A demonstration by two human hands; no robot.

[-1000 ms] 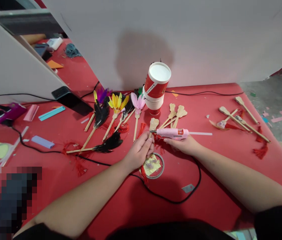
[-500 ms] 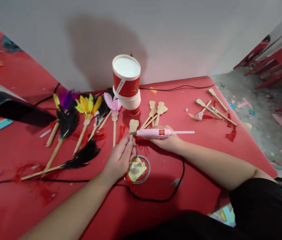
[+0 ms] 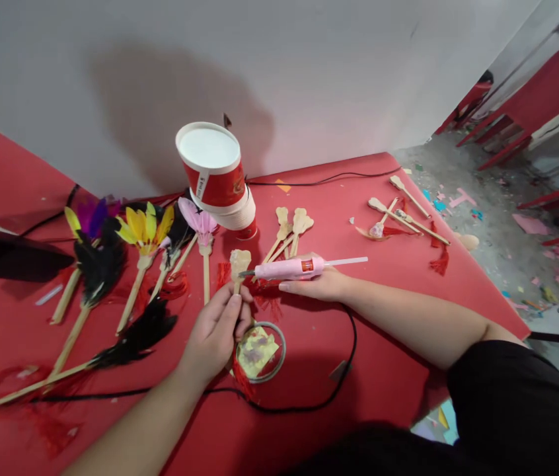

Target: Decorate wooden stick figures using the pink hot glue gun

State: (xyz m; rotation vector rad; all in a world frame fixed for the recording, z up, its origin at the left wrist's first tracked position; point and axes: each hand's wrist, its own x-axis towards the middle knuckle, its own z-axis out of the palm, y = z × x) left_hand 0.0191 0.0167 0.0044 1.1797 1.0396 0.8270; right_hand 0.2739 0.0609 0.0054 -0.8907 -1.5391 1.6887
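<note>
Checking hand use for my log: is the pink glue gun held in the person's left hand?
No, the right hand holds the glue gun, while the left hand holds a wooden stick.

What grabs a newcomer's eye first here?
Probably the pink glue gun in the right hand, its tip at the wooden stick in the left hand. Next, the red-and-white cups stacked by the wall, and the yellow feathers to their left.
</note>
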